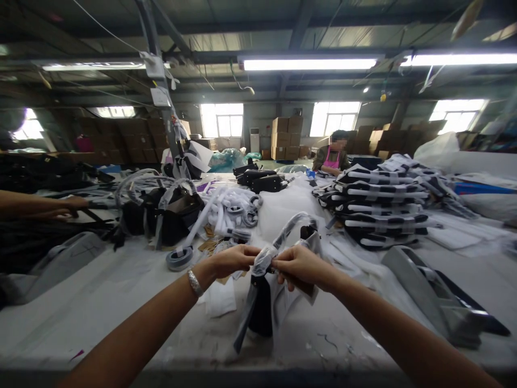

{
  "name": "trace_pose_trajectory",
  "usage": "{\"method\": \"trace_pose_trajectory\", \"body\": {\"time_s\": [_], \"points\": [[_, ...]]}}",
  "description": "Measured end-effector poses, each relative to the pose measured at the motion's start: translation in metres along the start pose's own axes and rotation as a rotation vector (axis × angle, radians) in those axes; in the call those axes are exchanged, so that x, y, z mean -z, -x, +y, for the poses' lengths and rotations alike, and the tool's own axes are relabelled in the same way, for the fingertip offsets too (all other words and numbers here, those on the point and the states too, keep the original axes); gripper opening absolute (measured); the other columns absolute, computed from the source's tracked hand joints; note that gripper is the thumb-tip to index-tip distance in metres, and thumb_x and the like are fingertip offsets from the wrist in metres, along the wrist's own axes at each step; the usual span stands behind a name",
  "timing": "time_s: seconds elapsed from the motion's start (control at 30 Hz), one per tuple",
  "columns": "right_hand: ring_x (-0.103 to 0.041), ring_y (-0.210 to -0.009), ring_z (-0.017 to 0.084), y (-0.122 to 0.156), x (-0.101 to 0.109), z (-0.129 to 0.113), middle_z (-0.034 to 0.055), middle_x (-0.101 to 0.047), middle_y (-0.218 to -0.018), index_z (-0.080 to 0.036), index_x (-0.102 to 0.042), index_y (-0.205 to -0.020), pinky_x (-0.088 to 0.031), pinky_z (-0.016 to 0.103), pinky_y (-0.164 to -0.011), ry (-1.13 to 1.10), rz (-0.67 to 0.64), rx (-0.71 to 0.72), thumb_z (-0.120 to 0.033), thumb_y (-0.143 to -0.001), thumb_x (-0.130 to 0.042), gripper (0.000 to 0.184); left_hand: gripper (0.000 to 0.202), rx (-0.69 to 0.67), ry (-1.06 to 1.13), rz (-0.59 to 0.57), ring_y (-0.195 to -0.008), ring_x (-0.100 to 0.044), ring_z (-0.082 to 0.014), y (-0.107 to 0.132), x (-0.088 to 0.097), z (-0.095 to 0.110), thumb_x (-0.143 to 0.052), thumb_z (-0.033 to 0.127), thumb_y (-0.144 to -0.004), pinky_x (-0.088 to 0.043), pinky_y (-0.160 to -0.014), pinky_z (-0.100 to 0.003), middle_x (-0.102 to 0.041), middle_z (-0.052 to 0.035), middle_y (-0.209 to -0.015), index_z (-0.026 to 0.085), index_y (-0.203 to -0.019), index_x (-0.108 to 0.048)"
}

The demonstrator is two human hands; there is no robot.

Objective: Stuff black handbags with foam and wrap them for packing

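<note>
A black handbag (pixel 260 307) stands in front of me at the table's near side, its handle (pixel 291 223) wrapped in clear plastic film. My left hand (pixel 236 260), with a silver bracelet at the wrist, pinches the film-wrapped base of the handle (pixel 263 261) from the left. On the other side, my right hand (pixel 301 265) is closed with its fingertips against the same spot. A brown card (pixel 302 286) shows beneath the right hand; whether those fingers grip it too, I cannot tell. A grey strap (pixel 244 318) hangs down the bag's left side.
Wrapped black bags (pixel 177 213) stand at left, near another person's hand (pixel 60 207). White strips and a grey roll (pixel 180 257) lie ahead. A tall stack of black pieces (pixel 383 207) rises at right, behind a grey stand (pixel 436 302). A person (pixel 333 156) sits across the table.
</note>
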State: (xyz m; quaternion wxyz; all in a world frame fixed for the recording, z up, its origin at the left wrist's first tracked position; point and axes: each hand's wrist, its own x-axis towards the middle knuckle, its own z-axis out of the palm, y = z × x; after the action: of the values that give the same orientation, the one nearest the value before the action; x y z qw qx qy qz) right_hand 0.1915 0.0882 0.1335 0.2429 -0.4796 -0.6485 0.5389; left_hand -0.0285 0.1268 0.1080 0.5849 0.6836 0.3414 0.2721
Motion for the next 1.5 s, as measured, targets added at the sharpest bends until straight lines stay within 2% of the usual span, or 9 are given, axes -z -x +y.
{"method": "trace_pose_trajectory", "body": {"time_s": [0.23,0.57,0.73,0.83,0.9,1.0,1.1,1.3,1.5], "points": [[-0.056,-0.043,0.008,-0.011,0.007,-0.001,0.0019,-0.071,-0.064,-0.015,-0.073,-0.072,-0.041,0.018,-0.041,-0.049,-0.112,-0.041,-0.041,-0.077,-0.074,0.027,0.046,-0.054,0.024,-0.101,-0.087,-0.064,-0.0197,-0.005,-0.008,-0.003,-0.077,0.045,-0.076,-0.048,-0.078,-0.028,-0.073,-0.0082,-0.096,0.015,-0.112,-0.073],[-0.060,-0.050,0.011,0.003,0.006,0.000,-0.0003,-0.068,-0.067,-0.016,-0.072,-0.078,-0.046,0.020,-0.046,-0.038,-0.019,0.054,-0.049,-0.081,-0.070,0.034,0.029,-0.094,-0.438,0.077,-0.075,-0.064,-0.0203,-0.003,-0.002,0.015,-0.070,0.038,-0.078,-0.044,-0.066,-0.025,-0.072,-0.0042,-0.082,0.016,-0.095,-0.077],[-0.065,-0.058,0.014,0.008,0.010,-0.002,-0.0012,-0.069,-0.069,-0.018,-0.073,-0.100,-0.049,0.021,-0.052,0.010,-0.035,0.090,-0.032,-0.080,-0.071,0.025,0.006,-0.062,-0.779,0.199,-0.061,-0.052,-0.0166,0.015,0.000,0.041,-0.069,0.020,-0.070,-0.032,-0.059,-0.027,-0.062,-0.0021,-0.061,0.019,-0.066,-0.074],[-0.068,-0.062,0.017,0.014,0.011,-0.005,-0.0016,-0.069,-0.067,-0.018,-0.069,-0.109,-0.051,0.025,-0.056,0.091,-0.017,0.151,-0.024,-0.079,-0.070,0.031,0.008,-0.039,-0.880,0.232,-0.065,-0.053,-0.0175,0.027,0.006,0.056,-0.066,0.020,-0.071,-0.034,-0.062,-0.027,-0.063,-0.0021,-0.065,0.021,-0.066,-0.072],[-0.069,-0.066,0.018,0.020,0.012,-0.008,-0.0007,-0.071,-0.070,-0.019,-0.069,-0.110,-0.051,0.026,-0.060,0.203,0.042,0.224,-0.018,-0.077,-0.069,0.033,0.009,0.019,-0.794,0.161,-0.073,-0.058,-0.0195,0.035,0.013,0.062,-0.067,0.028,-0.076,-0.039,-0.067,-0.027,-0.067,-0.0024,-0.074,0.021,-0.075,-0.072],[-0.070,-0.074,0.019,0.030,0.012,-0.010,0.0011,-0.075,-0.080,-0.021,-0.071,-0.105,-0.051,0.028,-0.068,0.357,0.242,0.322,-0.014,-0.074,-0.073,0.032,0.019,0.126,-0.343,0.019,-0.094,-0.064,-0.0231,0.046,0.024,0.061,-0.065,0.038,-0.083,-0.048,-0.082,-0.030,-0.071,-0.0052,-0.096,0.020,-0.089,-0.071],[-0.070,-0.078,0.020,0.033,0.007,-0.007,0.0018,-0.076,-0.084,-0.022,-0.073,-0.093,-0.051,0.030,-0.071,0.275,0.368,0.388,-0.024,-0.077,-0.076,0.016,0.018,0.103,0.080,0.047,-0.106,-0.063,-0.0231,0.053,0.026,0.050,-0.069,0.036,-0.084,-0.049,-0.096,-0.032,-0.070,-0.0066,-0.104,0.018,-0.090,-0.071],[-0.069,-0.081,0.019,0.016,-0.011,0.002,0.0023,-0.074,-0.084,-0.019,-0.070,-0.084,-0.052,0.031,-0.079,-0.353,0.351,0.451,-0.041,-0.074,-0.082,0.027,0.015,-0.033,0.431,0.166,-0.096,-0.068,-0.0187,0.050,0.000,0.030,-0.077,0.027,-0.081,-0.051,-0.098,-0.032,-0.071,-0.0063,-0.097,0.014,-0.087,-0.072],[-0.070,-0.085,0.019,0.003,-0.024,-0.003,0.0034,-0.075,-0.091,-0.020,-0.065,-0.092,-0.054,0.033,-0.083,-0.446,0.240,0.564,-0.047,-0.086,-0.071,0.027,0.027,-0.087,0.665,0.292,-0.083,-0.072,-0.0147,0.044,-0.009,0.022,-0.083,0.020,-0.076,-0.055,-0.085,-0.025,-0.076,-0.0048,-0.091,0.017,-0.101,-0.072]]}}
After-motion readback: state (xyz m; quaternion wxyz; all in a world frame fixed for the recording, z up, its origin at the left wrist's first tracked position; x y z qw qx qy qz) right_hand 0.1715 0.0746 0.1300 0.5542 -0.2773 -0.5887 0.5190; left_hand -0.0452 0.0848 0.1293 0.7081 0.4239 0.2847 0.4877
